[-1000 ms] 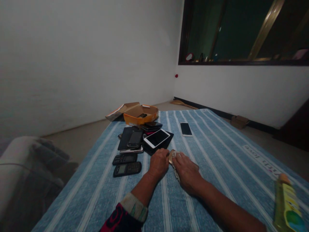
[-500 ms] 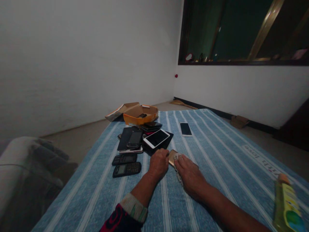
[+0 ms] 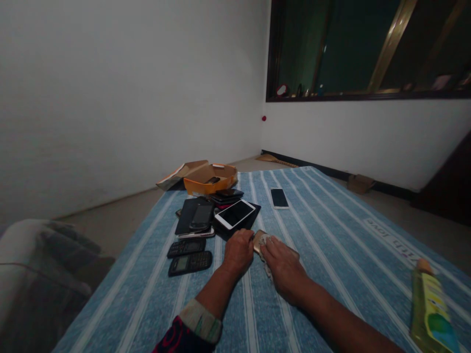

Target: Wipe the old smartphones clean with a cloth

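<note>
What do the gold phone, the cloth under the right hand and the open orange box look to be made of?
Gold phone: metal or metal-look plastic, with a smooth gold sheen; can't tell which.
Cloth: probably soft fabric, matte, judging by its loose creases.
Orange box: likely cardboard with a coloured outer face; the inside is plain brown and the walls look thin.

Left grip curled, right grip palm-down just beside it, both angled inward

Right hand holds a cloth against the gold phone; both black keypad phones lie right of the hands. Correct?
No: both black keypad phones lie left of the left hand, as the head view shows. The right hand does hold a cloth against the gold phone.
</note>
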`<state>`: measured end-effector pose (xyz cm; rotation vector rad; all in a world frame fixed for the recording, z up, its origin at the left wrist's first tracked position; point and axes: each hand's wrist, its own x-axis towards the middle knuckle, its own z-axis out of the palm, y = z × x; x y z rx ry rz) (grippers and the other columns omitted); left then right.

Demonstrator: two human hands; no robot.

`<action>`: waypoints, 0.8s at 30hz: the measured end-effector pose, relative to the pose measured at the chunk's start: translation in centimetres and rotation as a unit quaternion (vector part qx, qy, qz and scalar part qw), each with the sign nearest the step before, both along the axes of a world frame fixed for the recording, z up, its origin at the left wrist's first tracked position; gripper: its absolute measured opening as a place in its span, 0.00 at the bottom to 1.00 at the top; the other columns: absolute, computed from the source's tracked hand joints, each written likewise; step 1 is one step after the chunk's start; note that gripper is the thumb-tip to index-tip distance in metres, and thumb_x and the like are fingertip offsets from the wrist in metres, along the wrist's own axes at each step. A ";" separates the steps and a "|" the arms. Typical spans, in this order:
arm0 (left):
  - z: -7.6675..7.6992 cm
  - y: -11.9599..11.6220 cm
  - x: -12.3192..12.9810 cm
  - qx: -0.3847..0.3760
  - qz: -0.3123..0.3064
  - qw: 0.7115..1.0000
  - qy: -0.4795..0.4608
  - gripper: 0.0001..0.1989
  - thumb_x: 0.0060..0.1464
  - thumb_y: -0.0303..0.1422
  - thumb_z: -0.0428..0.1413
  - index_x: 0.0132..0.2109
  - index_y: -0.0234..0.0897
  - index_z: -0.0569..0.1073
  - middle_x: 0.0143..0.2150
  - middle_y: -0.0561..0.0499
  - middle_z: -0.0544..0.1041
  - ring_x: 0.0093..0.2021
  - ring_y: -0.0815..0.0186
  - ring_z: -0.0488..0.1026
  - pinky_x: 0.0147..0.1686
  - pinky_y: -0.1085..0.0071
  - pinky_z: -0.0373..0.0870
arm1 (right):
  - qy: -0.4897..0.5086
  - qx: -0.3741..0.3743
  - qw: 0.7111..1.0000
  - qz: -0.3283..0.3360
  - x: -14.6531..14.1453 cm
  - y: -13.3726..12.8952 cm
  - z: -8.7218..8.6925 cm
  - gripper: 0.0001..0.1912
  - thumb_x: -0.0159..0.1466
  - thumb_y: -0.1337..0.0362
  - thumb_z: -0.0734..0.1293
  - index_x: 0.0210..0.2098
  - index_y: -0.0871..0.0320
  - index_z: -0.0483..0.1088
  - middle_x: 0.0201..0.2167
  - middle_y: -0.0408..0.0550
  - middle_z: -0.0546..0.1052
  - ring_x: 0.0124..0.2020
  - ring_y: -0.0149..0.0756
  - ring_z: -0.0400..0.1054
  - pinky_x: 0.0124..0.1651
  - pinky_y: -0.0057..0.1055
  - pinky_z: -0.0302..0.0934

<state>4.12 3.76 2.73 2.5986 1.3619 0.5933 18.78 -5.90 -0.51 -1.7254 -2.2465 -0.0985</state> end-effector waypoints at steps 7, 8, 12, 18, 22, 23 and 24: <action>-0.4 0.2 0.1 0.002 -0.001 1.000 -0.002 0.11 0.58 0.22 0.50 0.43 0.35 0.76 0.41 0.45 0.77 0.45 0.59 0.73 0.48 0.67 0.67 | -0.016 0.008 1.000 -0.009 2.0 -2.7 -0.7 0.29 0.63 0.79 0.56 0.63 0.63 0.62 0.66 0.60 0.61 0.68 0.53 0.50 0.66 0.52 0.52; -0.4 0.2 0.1 0.003 -0.001 1.000 -0.001 0.11 0.58 0.22 0.50 0.43 0.35 0.76 0.41 0.45 0.77 0.45 0.59 0.73 0.48 0.66 0.67 | -0.015 0.005 1.000 -0.009 1.9 -2.5 -0.6 0.29 0.63 0.79 0.56 0.63 0.63 0.62 0.66 0.60 0.61 0.68 0.53 0.50 0.66 0.52 0.52; -0.2 0.1 0.1 0.005 0.001 1.000 -0.001 0.12 0.58 0.22 0.50 0.42 0.35 0.76 0.41 0.45 0.77 0.45 0.58 0.73 0.47 0.66 0.68 | 0.003 -0.012 1.000 0.001 0.8 -0.6 0.2 0.30 0.62 0.76 0.59 0.64 0.64 0.60 0.66 0.61 0.61 0.68 0.53 0.49 0.67 0.52 0.49; -0.1 0.1 0.0 0.009 0.000 1.000 -0.004 0.11 0.59 0.23 0.49 0.42 0.35 0.76 0.39 0.45 0.77 0.43 0.59 0.74 0.46 0.67 0.68 | 0.025 -0.032 0.999 0.001 -1.6 2.5 1.6 0.32 0.61 0.76 0.58 0.66 0.68 0.57 0.67 0.64 0.58 0.69 0.51 0.47 0.69 0.49 0.46; -0.1 0.2 -0.1 0.008 -0.002 1.000 -0.006 0.11 0.58 0.23 0.50 0.42 0.35 0.76 0.39 0.46 0.77 0.43 0.60 0.74 0.46 0.67 0.68 | 0.028 -0.021 0.999 0.008 -1.8 2.5 1.2 0.33 0.61 0.76 0.58 0.66 0.69 0.57 0.67 0.64 0.59 0.69 0.51 0.49 0.68 0.49 0.48; -0.2 0.3 -0.1 0.007 -0.002 1.000 -0.007 0.11 0.58 0.23 0.50 0.42 0.35 0.76 0.39 0.46 0.77 0.43 0.60 0.74 0.46 0.67 0.68 | 0.027 -0.014 0.999 0.014 -1.6 2.2 0.9 0.32 0.61 0.76 0.59 0.66 0.68 0.57 0.67 0.64 0.59 0.69 0.51 0.49 0.67 0.50 0.49; -0.2 0.3 -0.1 0.006 -0.003 1.000 -0.008 0.11 0.58 0.23 0.50 0.42 0.35 0.76 0.40 0.45 0.77 0.44 0.60 0.74 0.46 0.67 0.68 | 0.027 -0.006 0.999 0.018 -1.3 1.8 0.6 0.32 0.61 0.76 0.59 0.65 0.67 0.58 0.67 0.64 0.59 0.69 0.51 0.50 0.67 0.51 0.49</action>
